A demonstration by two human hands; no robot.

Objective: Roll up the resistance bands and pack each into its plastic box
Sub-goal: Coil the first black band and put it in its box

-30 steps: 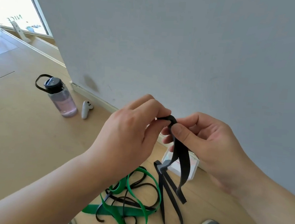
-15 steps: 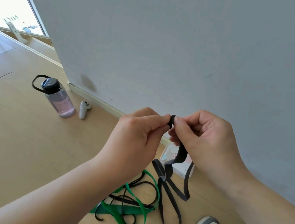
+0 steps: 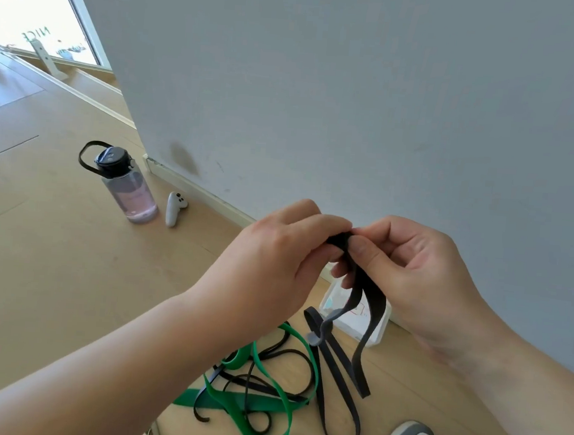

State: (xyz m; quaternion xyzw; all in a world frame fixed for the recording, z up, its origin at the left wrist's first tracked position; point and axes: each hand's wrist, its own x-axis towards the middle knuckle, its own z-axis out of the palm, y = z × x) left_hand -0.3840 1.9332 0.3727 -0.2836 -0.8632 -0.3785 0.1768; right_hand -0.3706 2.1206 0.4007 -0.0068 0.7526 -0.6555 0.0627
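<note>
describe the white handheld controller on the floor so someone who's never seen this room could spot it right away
Start at the grey wall and follow its skirting down to the corner on the left. On the wooden floor there stands a clear water bottle with a black lid and loop. The controller lies just right of it: small, white, curved like a grip, with dark buttons on its head, unlike the tall, see-through bottle.

Dark grey band (image 3: 368, 302) dangling (top pinched), green band (image 3: 274, 401) tangled on floor, clear box (image 3: 378, 331) behind.
</note>
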